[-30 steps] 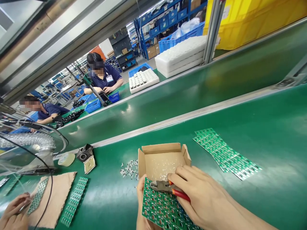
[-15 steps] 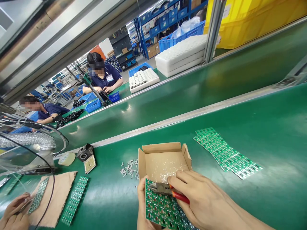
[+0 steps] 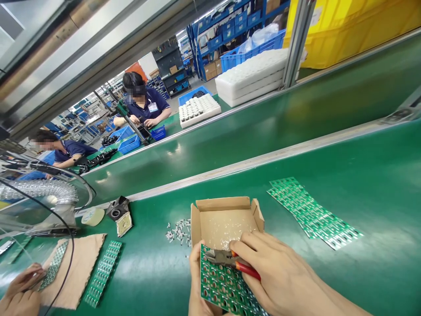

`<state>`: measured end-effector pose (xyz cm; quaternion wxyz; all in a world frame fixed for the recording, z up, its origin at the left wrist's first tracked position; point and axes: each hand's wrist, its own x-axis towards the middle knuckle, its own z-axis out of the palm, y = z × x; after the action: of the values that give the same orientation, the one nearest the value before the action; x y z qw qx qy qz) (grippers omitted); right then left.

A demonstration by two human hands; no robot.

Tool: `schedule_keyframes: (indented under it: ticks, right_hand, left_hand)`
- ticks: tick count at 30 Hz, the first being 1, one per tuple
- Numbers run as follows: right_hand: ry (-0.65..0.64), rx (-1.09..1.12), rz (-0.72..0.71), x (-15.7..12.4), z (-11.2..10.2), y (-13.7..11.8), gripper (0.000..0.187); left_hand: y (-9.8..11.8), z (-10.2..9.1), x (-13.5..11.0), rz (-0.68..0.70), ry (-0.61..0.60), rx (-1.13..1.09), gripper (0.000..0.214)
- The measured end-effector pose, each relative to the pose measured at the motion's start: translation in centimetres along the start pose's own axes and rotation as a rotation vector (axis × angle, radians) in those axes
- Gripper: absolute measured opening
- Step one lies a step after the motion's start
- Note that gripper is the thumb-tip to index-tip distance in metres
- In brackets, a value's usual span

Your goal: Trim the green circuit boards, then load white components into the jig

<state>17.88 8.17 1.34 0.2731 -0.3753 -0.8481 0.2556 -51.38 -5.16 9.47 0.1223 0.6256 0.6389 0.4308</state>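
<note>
My left hand (image 3: 196, 281) grips a green circuit board panel (image 3: 219, 285) by its left edge, holding it tilted above the bench. In my right hand (image 3: 268, 265) is a pair of cutting pliers (image 3: 226, 259) with red handles. The plier jaws lie at the panel's upper left part, against or just over its face; I cannot tell if they are closed on a lead. Right behind the panel stands an open cardboard box (image 3: 226, 219) with small bright bits on its bottom. Part of the panel is hidden under my right hand.
Small grey-white parts (image 3: 179, 231) lie left of the box. More circuit board panels (image 3: 312, 210) rest at the right, and another panel (image 3: 103, 273) at the left. A co-worker's hands (image 3: 24, 285) work over a tan cloth (image 3: 80, 263). A metal ledge (image 3: 204, 173) runs behind.
Hardly anything differs. The whole view has shifted slightly, and the pliers stay at the same corner of the panel in my hands.
</note>
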Motion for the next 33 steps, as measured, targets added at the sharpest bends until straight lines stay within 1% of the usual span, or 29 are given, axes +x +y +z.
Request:
schedule_keyframes:
  ticks: [2, 4, 6, 8, 11, 13, 15, 19, 20, 22, 27, 33]
  right_hand:
    - [0.005, -0.022, -0.001, 0.0, 0.1, 0.0, 0.017]
    - [0.013, -0.03, 0.0, 0.0, 0.3, -0.1, 0.018]
    - [-0.001, -0.025, 0.004, 0.0, 0.3, -0.2, 0.02]
    - [-0.019, -0.016, 0.008, 0.1, 0.3, -0.2, 0.021]
    - [-0.012, -0.012, 0.005, 0.0, 0.0, -0.2, 0.019]
    - [0.007, 0.006, -0.008, 0.0, -0.3, -0.2, 0.017]
    - [0.007, 0.036, -0.018, 0.0, -0.5, -0.2, 0.015]
    - [-0.007, 0.047, -0.026, 0.1, -0.7, -0.4, 0.017]
    - [-0.002, 0.043, -0.03, 0.1, -0.7, -0.5, 0.017]
    - [0.009, 0.036, -0.037, 0.2, -0.6, -0.6, 0.018]
    - [0.008, -0.005, -0.049, 0.0, -0.2, -0.5, 0.02]
    - [-0.033, -0.016, -0.013, -0.1, 0.0, -0.4, 0.021]
  left_hand:
    - [-0.4, -0.4, 0.3, 0.007, -0.009, 0.006, 0.044]
    - [0.0, 0.0, 0.1, 0.005, 0.02, 0.021, 0.044]
    - [1.3, 1.3, -0.7, -0.009, 0.078, 0.039, 0.043]
    - [3.1, 3.1, -1.6, -0.031, 0.13, 0.043, 0.039]
    - [5.8, 5.6, -2.4, -0.042, 0.13, -0.003, 0.034]
    - [7.2, 6.9, -2.5, -0.038, 0.104, -0.05, 0.034]
    - [8.2, 8.1, -2.4, -0.079, 0.051, -0.108, 0.031]
    - [9.8, 10.3, -2.4, -0.225, -0.118, -0.213, 0.046]
    - [10.3, 10.7, -2.4, -0.246, -0.153, -0.222, 0.049]
    - [11.1, 11.0, -2.1, -0.283, -0.221, -0.244, 0.05]
    - [13.1, 10.9, -0.7, -0.324, -0.394, -0.276, 0.048]
    - [13.9, 13.1, 0.3, -0.309, -0.531, -0.338, 0.062]
